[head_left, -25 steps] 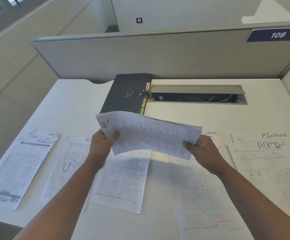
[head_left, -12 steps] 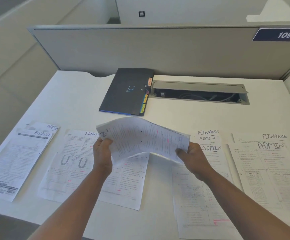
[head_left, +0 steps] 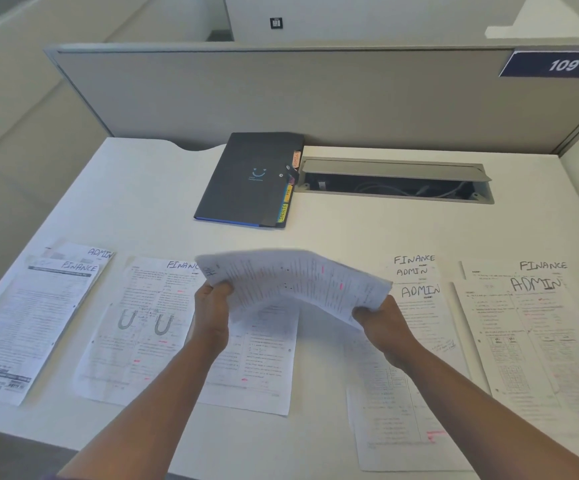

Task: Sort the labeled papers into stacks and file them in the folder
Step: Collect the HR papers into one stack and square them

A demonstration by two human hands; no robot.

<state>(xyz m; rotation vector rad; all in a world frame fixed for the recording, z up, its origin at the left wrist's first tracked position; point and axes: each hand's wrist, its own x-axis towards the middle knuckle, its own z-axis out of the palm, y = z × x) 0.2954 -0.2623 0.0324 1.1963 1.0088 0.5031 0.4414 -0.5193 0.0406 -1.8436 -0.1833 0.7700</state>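
Note:
I hold a small stack of printed sheets marked HR [head_left: 295, 282] above the desk, bowed upward in the middle. My left hand [head_left: 212, 310] grips its left edge and my right hand [head_left: 381, 323] grips its right edge. A dark folder [head_left: 250, 178] with coloured tabs lies shut at the back of the desk. Flat on the desk lie sheets labeled FINANCE and ADMIN: a pile at the far left [head_left: 28, 323], a FINANCE sheet [head_left: 135, 323] beside it, ADMIN papers [head_left: 419, 306] at centre right, and more at the far right [head_left: 537, 323]. Another sheet [head_left: 264, 358] lies under the held stack.
An open cable tray [head_left: 399, 183] is sunk into the white desk [head_left: 142, 202] right of the folder. A grey partition [head_left: 315, 98] with a plate numbered 109 [head_left: 558, 65] closes the back. The desk's front edge runs near my forearms.
The HR stack has come down lower and closer to the desk, both hands still gripping its ends. My view has tilted, showing more of the folder and labels.

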